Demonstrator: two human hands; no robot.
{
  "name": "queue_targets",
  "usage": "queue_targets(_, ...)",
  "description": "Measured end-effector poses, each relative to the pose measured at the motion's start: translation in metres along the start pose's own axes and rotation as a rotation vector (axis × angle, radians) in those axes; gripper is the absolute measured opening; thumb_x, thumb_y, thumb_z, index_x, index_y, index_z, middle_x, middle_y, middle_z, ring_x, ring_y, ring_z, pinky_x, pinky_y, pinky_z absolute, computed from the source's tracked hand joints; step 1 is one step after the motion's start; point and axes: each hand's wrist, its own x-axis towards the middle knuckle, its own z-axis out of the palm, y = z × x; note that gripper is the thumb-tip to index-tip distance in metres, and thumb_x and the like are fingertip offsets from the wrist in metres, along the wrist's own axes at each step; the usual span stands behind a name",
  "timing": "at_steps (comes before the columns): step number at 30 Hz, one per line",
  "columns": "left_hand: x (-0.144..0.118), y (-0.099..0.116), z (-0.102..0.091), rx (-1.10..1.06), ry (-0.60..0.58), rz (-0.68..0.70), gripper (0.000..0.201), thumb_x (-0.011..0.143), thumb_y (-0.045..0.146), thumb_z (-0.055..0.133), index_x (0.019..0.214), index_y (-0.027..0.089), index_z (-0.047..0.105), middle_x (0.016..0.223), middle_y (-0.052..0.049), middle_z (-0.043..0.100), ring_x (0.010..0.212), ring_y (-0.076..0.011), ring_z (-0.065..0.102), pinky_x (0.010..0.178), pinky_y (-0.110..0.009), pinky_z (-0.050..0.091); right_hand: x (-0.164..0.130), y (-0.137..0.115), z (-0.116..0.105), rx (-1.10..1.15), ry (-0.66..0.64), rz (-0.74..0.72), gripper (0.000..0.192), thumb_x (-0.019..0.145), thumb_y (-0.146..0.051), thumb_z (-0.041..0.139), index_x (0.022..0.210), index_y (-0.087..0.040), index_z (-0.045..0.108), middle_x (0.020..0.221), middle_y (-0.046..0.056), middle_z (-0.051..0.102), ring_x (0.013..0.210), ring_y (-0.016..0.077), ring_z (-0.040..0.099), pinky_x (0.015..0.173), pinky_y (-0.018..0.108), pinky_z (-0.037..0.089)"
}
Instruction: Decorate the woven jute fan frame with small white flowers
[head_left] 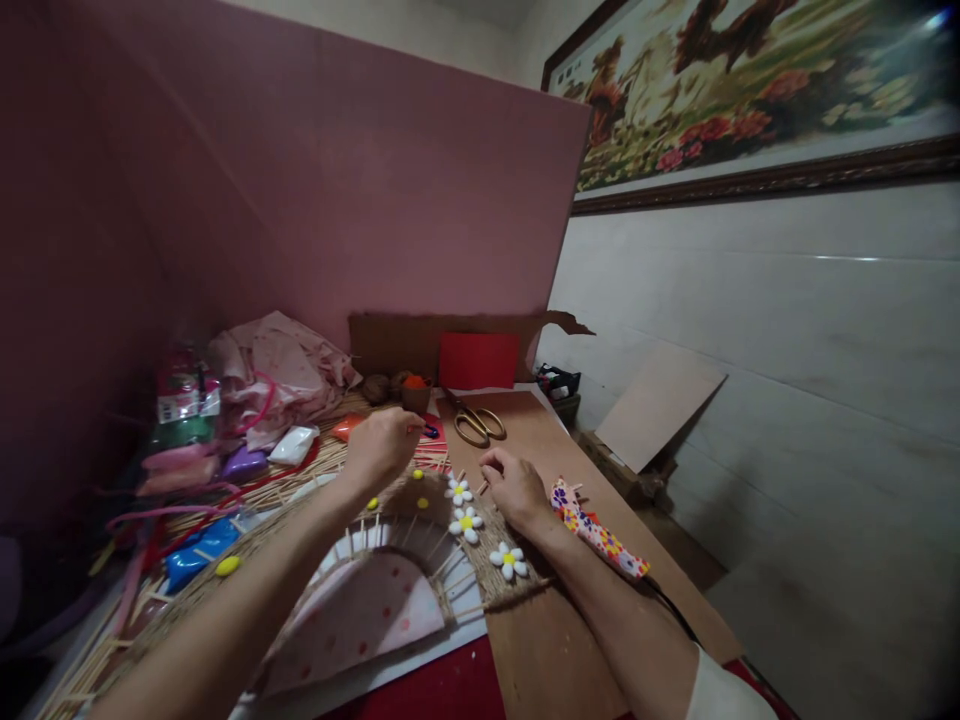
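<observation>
We find the scene dim, darkest at the left, where the pink partition (337,180) sinks nearly to black. The white tiled wall (787,300) is paler, with a thin streak of glare; a bluish glint marks the top corner of the framed painting (735,90). The white-petalled flowers (508,561) stand out brightly. We notice wide-angle stretching along the left forearm (255,570), and the packet label (187,402) is too soft to read.

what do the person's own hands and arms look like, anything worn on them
The left hand and right hand are ungloved. A plain whitish sleeve shows high on the right arm; none shows on the left.
</observation>
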Motion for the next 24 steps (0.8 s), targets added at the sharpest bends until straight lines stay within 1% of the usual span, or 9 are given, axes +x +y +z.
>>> queue_targets(2, 0.029, -0.008, -0.001, 0.01, 0.002, -0.049, 0.029, 0.083, 0.031, 0.048, 0.096, 0.027, 0.073, 0.097, -0.005, 0.072, 0.09, -0.0231, 0.064, 0.068, -0.027, 0.043, -0.001, -0.003, -0.002, -0.034, 0.007, -0.016, 0.016, 0.079, -0.015, 0.052, 0.08, -0.02, 0.066, 0.083, 0.006, 0.068, 0.082, 0.0201, 0.059, 0.073, 0.028, 0.04)
queue_targets(5, 0.065, -0.017, 0.006, 0.021, 0.001, -0.105, 0.032, 0.082, 0.03, 0.045, 0.099, 0.026, 0.072, 0.103, -0.007, 0.071, 0.095, -0.0251, 0.064, 0.07, -0.027, 0.044, -0.002, -0.006, -0.003, -0.068, 0.013, -0.044, 0.015, 0.081, -0.017, 0.051, 0.079, -0.02, 0.066, 0.085, 0.006, 0.068, 0.084, 0.02, 0.058, 0.074, 0.028, 0.039)
queue_targets(9, 0.098, -0.018, 0.022, 0.027, -0.006, -0.149, 0.035, 0.084, 0.035, 0.042, 0.103, 0.026, 0.071, 0.107, -0.008, 0.07, 0.1, -0.025, 0.062, 0.073, -0.027, 0.045, -0.002, -0.007, -0.002, -0.116, 0.016, -0.05, 0.014, 0.083, -0.018, 0.052, 0.079, -0.019, 0.065, 0.084, 0.006, 0.067, 0.081, 0.0191, 0.059, 0.071, 0.027, 0.039)
queue_targets(11, 0.112, -0.017, 0.028, 0.031, -0.022, -0.183, 0.037, 0.083, 0.038, 0.043, 0.104, 0.024, 0.07, 0.109, -0.011, 0.069, 0.101, -0.0263, 0.062, 0.073, -0.028, 0.046, -0.002, -0.006, -0.001, -0.122, 0.023, -0.042, 0.014, 0.083, -0.018, 0.052, 0.078, -0.02, 0.065, 0.083, 0.005, 0.067, 0.081, 0.0188, 0.059, 0.071, 0.027, 0.039)
queue_targets(15, 0.143, -0.017, 0.035, 0.042, -0.11, -0.263, 0.039, 0.074, 0.039, 0.056, 0.101, 0.015, 0.07, 0.103, -0.02, 0.069, 0.097, -0.032, 0.063, 0.07, -0.032, 0.048, -0.002, -0.007, -0.001, -0.117, 0.023, -0.032, 0.013, 0.083, -0.017, 0.053, 0.076, -0.02, 0.064, 0.081, 0.004, 0.066, 0.08, 0.0183, 0.058, 0.069, 0.026, 0.038)
queue_targets(17, 0.158, -0.016, 0.035, 0.044, -0.159, -0.275, 0.043, 0.066, 0.037, 0.066, 0.1, 0.012, 0.07, 0.103, -0.022, 0.068, 0.097, -0.0334, 0.063, 0.069, -0.033, 0.049, -0.001, -0.008, -0.002, -0.113, 0.021, -0.019, 0.013, 0.083, -0.017, 0.054, 0.076, -0.02, 0.064, 0.081, 0.004, 0.066, 0.08, 0.0186, 0.058, 0.069, 0.026, 0.037)
queue_targets(19, 0.169, -0.014, 0.033, 0.049, -0.197, -0.272, 0.044, 0.057, 0.03, 0.073, 0.098, 0.012, 0.069, 0.105, -0.021, 0.067, 0.099, -0.0338, 0.063, 0.07, -0.034, 0.049, -0.001, -0.01, -0.003, -0.112, 0.019, -0.004, 0.013, 0.083, -0.017, 0.054, 0.076, -0.02, 0.064, 0.082, 0.004, 0.066, 0.081, 0.0188, 0.058, 0.069, 0.026, 0.037)
queue_targets(22, 0.18, -0.009, 0.032, 0.045, -0.235, -0.257, 0.04, 0.049, 0.018, 0.075, 0.089, 0.014, 0.07, 0.104, -0.019, 0.068, 0.1, -0.0335, 0.062, 0.073, -0.034, 0.049, -0.001, -0.011, -0.004, -0.112, 0.015, 0.003, 0.013, 0.083, -0.017, 0.053, 0.077, -0.02, 0.065, 0.082, 0.004, 0.067, 0.082, 0.0187, 0.058, 0.069, 0.026, 0.037)
queue_targets(24, 0.182, -0.008, 0.033, 0.022, -0.247, -0.245, 0.037, 0.048, 0.016, 0.074, 0.085, 0.014, 0.07, 0.102, -0.018, 0.069, 0.099, -0.0329, 0.062, 0.072, -0.033, 0.049, -0.002, -0.011, -0.005, -0.104, 0.013, 0.004, 0.013, 0.083, -0.017, 0.054, 0.078, -0.02, 0.065, 0.083, 0.004, 0.067, 0.082, 0.0186, 0.058, 0.07, 0.026, 0.037)
